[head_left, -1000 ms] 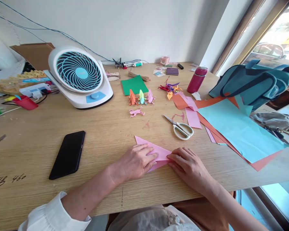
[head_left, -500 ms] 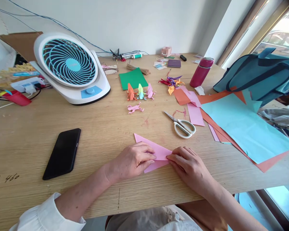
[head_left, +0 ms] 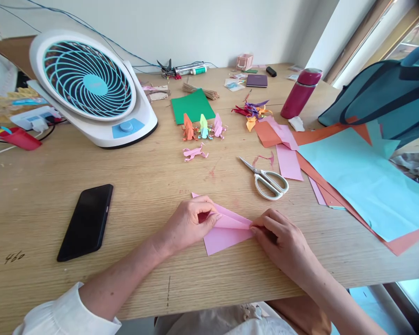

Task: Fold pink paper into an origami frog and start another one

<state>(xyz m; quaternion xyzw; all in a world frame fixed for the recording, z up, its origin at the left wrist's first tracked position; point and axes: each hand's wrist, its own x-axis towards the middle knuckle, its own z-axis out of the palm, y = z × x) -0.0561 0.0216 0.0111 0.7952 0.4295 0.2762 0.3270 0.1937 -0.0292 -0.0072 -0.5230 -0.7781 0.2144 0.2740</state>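
Note:
Between my hands lies a folded sheet of pink paper (head_left: pixel 225 237), wide at the left and narrowing to a point at the right. My left hand (head_left: pixel 192 219) pinches its upper flap between thumb and fingers, and that flap stands a little raised along the middle. At the pointed end, my right hand (head_left: pixel 277 232) grips the tip between thumb and forefinger. White-handled scissors (head_left: pixel 265 179) lie beyond my right hand, blades partly apart. Further off is a small pink paper figure (head_left: pixel 194 152), with an orange (head_left: pixel 187 128), a green-blue (head_left: pixel 204 126) and another pink figure (head_left: pixel 218 125) in a row behind it.
A black phone (head_left: pixel 85 223) lies left of my forearm, and a fan (head_left: pixel 94 88) stands behind it. Blue paper (head_left: pixel 366 181) over orange sheets covers the right side. Behind are green paper (head_left: pixel 192 106), a magenta bottle (head_left: pixel 301 93) and a teal bag (head_left: pixel 377 93).
My left hand has gone from pressing on the pink paper to pinching and lifting its upper flap, so more of the lower part shows. My right hand still holds the tip. The view has shifted slightly.

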